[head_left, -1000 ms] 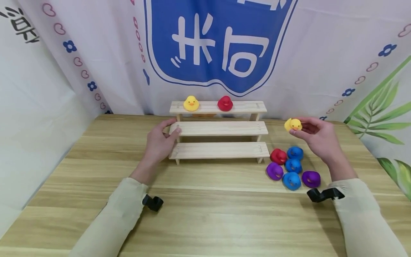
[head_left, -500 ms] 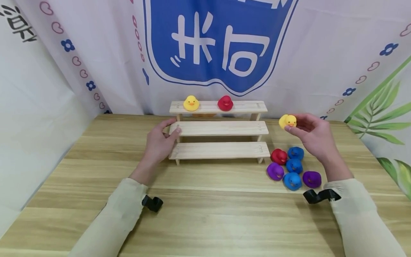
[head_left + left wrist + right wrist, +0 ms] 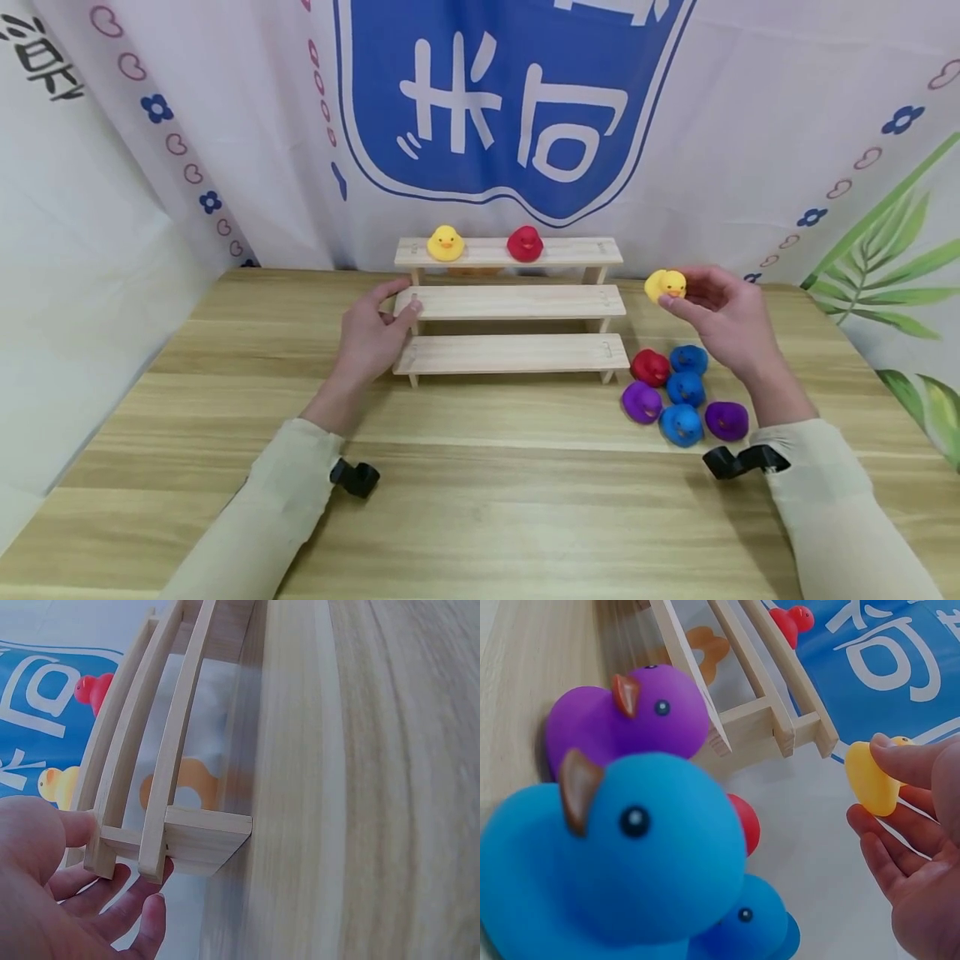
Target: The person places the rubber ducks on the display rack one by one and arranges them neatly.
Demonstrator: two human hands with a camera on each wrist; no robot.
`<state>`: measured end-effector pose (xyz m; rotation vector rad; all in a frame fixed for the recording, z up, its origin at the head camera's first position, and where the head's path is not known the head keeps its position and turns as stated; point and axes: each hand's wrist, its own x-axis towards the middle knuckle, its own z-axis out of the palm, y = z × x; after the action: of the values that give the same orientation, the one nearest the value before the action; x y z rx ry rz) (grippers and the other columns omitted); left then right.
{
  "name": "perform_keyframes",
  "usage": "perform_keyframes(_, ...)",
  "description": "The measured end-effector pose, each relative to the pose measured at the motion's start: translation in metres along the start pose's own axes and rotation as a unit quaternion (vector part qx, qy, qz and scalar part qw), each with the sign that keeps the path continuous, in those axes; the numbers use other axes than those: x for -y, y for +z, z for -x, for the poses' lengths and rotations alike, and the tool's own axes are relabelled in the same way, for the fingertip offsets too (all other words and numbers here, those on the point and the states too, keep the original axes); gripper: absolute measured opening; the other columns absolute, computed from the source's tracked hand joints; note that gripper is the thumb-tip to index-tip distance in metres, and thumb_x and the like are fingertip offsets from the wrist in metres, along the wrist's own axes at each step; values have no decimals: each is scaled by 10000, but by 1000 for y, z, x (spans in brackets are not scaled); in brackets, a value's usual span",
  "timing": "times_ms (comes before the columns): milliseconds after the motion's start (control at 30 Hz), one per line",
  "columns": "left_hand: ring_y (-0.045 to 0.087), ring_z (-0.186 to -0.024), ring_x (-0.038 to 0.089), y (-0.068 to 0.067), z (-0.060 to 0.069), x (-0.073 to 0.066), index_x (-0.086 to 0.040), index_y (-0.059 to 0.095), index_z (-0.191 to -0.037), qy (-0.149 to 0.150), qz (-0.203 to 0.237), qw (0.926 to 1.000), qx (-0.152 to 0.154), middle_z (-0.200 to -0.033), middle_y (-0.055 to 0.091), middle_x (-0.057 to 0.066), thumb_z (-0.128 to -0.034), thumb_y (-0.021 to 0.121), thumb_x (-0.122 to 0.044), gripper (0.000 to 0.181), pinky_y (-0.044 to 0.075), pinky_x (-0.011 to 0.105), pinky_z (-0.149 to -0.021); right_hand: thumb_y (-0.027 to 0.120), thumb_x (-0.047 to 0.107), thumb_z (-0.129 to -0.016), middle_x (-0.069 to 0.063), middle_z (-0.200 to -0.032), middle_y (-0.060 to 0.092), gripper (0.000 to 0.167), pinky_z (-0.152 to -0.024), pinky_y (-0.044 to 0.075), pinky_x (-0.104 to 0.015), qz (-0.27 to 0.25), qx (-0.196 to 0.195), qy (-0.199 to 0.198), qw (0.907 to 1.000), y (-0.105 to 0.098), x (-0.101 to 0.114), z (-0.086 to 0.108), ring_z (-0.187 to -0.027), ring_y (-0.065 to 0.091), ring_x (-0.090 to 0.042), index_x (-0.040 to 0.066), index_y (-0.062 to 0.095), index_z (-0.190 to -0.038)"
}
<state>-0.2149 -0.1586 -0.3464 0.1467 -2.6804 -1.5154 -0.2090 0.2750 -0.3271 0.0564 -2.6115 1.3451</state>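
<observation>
A three-tier wooden stand [image 3: 510, 354] stands on the table, with a yellow rubber duck [image 3: 446, 243] and a red rubber duck [image 3: 525, 243] on its top tier. My left hand [image 3: 375, 329] grips the left end of the middle tier, thumb above and fingers underneath, as the left wrist view shows. To the right of the stand, raised off the table, my right hand [image 3: 731, 321] pinches another yellow rubber duck [image 3: 663, 287] between thumb and fingers. Below that hand sit a red duck [image 3: 650, 367], blue ducks [image 3: 682, 425] and purple ducks [image 3: 727, 421], grouped close together.
The wooden table [image 3: 480, 508] extends in front of the stand and to both sides. Behind it hangs a white curtain [image 3: 255, 125] with a blue printed panel. In the right wrist view, a blue duck [image 3: 667, 847] fills much of the foreground.
My right hand has moved a little to the left with the yellow duck, toward the stand. The left hand keeps its grip, and the ducks on the table and stand stay put.
</observation>
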Motion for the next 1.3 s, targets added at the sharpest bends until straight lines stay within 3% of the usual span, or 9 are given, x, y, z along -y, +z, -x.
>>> perform_keyframes(267,431,-523,95,-2,1,0,-204,534,-1564,80,-18,10000,11,-692,503,2,-1077,630,-312,508,382,234,-440,730,359,-1016,-110,-1390,657,531,-883,514,-35,-87,29,1,10000,5,1,-2,-1086,620,4,63,616,-1442)
perform_keyframes(500,463,-548,90,-1,-1,3,-208,533,-1565,76,31,10000,4,-936,626,75,-1079,627,-310,506,409,229,-457,715,371,-1024,-159,-1438,638,537,-889,514,-37,-93,109,37,9999,9,3,-2,-1121,620,-36,67,605,-1453)
perform_keyframes(733,495,-554,93,-2,0,5,-197,527,-1569,163,66,9998,5,-1074,693,146,-1078,627,-301,511,417,230,-457,714,389,-1022,-140,-1414,642,545,-899,516,-45,-95,57,-55,9999,14,8,-2,-1129,613,-45,71,608,-1452)
perform_keyframes(833,492,-553,90,-2,0,4,-191,527,-1569,179,47,9998,3,-1183,681,140,-1079,627,-296,511,415,229,-457,722,374,-1019,-121,-1392,648,536,-894,520,-45,-208,45,-78,9997,17,11,-2,-1109,621,-26,73,613,-1449)
perform_keyframes(1000,450,-538,91,-1,1,3,-190,537,-1562,174,27,9998,-32,-1146,650,159,-1077,631,-298,505,392,225,-451,727,393,-1012,-102,-1401,641,553,-891,517,-39,-411,61,-21,9991,25,20,-5,-1133,622,-50,98,608,-1464)
perform_keyframes(1200,469,-563,89,0,2,3,-198,549,-1552,255,-37,9996,-87,-1495,585,103,-1076,635,-302,495,403,220,-464,722,390,-1016,-86,-1412,639,538,-930,492,-40,-449,-80,-180,9988,37,32,-10,-1196,606,-117,114,613,-1465)
perform_keyframes(1300,452,-547,87,0,3,4,-201,557,-1547,314,-79,9994,-117,-1549,559,94,-1076,635,-296,487,394,221,-456,716,400,-1020,-68,-1418,642,524,-978,493,-102,-390,-101,-289,9988,41,39,-15,-1235,598,-159,126,624,-1457)
